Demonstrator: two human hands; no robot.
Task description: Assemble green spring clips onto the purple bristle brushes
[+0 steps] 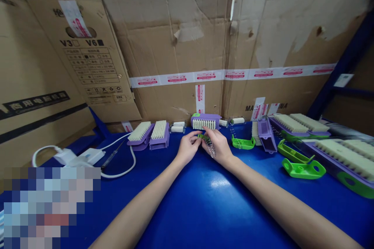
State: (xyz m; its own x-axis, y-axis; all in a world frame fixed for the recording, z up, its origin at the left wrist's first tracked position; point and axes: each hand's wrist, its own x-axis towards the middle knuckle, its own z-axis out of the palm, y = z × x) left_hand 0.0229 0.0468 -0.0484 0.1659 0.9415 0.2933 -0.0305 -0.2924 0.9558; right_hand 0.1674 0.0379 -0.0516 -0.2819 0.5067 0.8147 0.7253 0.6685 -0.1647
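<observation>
My left hand [188,147] is closed on a small green plastic part [200,136], most of it hidden by the fingers. Close against it, my right hand [219,147] has its fingers curled round a coiled metal spring [210,150], whose lower end hangs out by the palm. The fingertips of both hands nearly meet. Just behind them lies a purple brush [214,117] with cream bristles and a green end. To the right of my right hand is a green end piece [243,142] with a loose spring by it.
Two purple brushes [159,131] lie left of the hands, near clear rollers [178,127]. A screwdriver [112,155] and white cable [134,161] are further left. Rightward are an upended brush [266,136], green pieces [304,169] and larger brushes [344,157]. Cardboard [175,54] walls the back.
</observation>
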